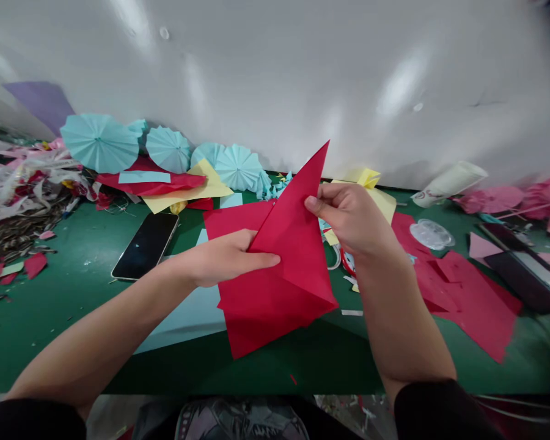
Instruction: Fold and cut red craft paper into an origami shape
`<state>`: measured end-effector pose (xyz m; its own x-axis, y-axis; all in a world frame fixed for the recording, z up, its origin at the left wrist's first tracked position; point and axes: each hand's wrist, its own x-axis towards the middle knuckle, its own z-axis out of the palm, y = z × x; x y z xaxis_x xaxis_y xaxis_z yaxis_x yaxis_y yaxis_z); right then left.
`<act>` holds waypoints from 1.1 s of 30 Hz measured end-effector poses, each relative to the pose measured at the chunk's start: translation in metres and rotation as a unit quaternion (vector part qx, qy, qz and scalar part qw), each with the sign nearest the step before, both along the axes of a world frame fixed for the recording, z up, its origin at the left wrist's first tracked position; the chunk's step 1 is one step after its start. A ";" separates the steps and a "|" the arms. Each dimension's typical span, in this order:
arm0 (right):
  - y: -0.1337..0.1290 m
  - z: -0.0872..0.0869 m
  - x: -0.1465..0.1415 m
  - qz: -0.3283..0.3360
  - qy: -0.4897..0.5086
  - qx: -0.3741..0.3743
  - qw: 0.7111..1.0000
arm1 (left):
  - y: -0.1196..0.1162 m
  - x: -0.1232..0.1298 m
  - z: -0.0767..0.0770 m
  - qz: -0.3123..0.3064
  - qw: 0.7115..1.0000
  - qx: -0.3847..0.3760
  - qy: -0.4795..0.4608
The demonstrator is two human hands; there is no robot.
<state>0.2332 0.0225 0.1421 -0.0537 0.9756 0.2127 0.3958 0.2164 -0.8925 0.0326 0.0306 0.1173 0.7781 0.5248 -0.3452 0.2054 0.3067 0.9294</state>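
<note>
A folded red paper (pixel 297 244) is held up in the middle, its pointed tip rising toward the wall. My left hand (pixel 231 258) grips its left edge, thumb on top and the other fingers behind. My right hand (pixel 348 214) pinches the upper right edge between thumb and fingers. Below and behind the folded piece lies more red paper (pixel 252 333); where one sheet ends and another begins is hard to tell. Light blue paper (pixel 187 321) lies on the table under the red, to the left.
A phone (pixel 145 245) lies left of the papers. Blue pleated rosettes (pixel 99 143), yellow paper (pixel 211 182) and a purple sheet (pixel 43 102) line the back. At right are red sheets (pixel 472 299), a clear plastic disc (pixel 431 234), a white roll (pixel 453 182) and a dark case (pixel 525 278).
</note>
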 end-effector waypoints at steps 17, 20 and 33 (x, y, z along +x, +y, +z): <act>-0.006 0.003 -0.001 0.007 -0.050 -0.039 0.998 | 0.003 -0.001 -0.007 0.010 0.996 -0.047 -0.080; -0.005 0.004 0.000 0.016 -0.061 -0.048 0.997 | 0.005 -0.002 -0.005 -0.016 0.998 -0.015 -0.064; -0.004 -0.002 -0.014 0.088 -0.147 -0.112 0.979 | 0.006 0.006 -0.002 0.142 0.938 0.309 0.064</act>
